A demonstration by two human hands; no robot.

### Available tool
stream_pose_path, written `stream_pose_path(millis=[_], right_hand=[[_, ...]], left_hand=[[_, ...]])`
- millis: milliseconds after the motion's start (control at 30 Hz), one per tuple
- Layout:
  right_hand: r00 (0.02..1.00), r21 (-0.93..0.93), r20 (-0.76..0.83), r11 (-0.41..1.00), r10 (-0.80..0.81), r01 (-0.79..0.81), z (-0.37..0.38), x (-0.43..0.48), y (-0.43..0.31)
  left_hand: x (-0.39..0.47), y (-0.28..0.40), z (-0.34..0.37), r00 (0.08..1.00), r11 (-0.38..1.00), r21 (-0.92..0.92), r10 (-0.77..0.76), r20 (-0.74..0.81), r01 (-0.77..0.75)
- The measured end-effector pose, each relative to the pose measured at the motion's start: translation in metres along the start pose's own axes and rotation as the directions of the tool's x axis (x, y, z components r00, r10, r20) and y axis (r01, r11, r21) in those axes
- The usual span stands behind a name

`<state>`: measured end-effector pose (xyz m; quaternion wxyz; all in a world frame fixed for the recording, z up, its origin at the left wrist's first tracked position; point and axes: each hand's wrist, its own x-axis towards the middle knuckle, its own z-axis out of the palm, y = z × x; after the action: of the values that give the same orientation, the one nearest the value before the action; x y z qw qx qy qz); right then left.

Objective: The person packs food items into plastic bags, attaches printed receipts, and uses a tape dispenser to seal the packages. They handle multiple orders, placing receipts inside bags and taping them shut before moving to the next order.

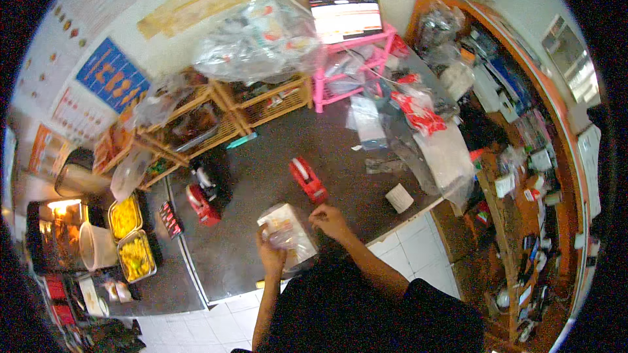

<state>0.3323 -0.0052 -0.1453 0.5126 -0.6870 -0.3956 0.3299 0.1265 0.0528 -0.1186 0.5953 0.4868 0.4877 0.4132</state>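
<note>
At the near edge of the dark table, my left hand (pixel 271 252) grips a flat white package (pixel 300 241) wrapped in clear plastic. Part of the package is hidden behind my fingers. To its right, my right hand (pixel 332 223) has its fingers bent together just below a red tape dispenser (pixel 308 180). Blur hides whether anything thin is pinched between those fingertips. Another red tape dispenser (pixel 202 205) sits further left, beside a dark object with a white roll (pixel 203 176).
A small white pad (pixel 400 198) lies on the right. Wooden racks (pixel 196 127), a pink shelf (pixel 351 71) with a screen (pixel 346 18), and plastic bags (pixel 422 108) line the back. Two trays of yellow food (pixel 136 255) stand left. A teal cutter-like object (pixel 242 140) lies near the racks.
</note>
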Motion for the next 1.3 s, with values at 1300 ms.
stream_pose_path(millis=[1300], right_hand=[[0.930, 0.122, -0.362, 0.987, -0.056, 0.107, -0.142, -0.004, -0.083]], left_hand=[[-0.054, 0.079, 0.136, 0.738, 0.828, 0.561, -0.377, 0.560, -0.004]])
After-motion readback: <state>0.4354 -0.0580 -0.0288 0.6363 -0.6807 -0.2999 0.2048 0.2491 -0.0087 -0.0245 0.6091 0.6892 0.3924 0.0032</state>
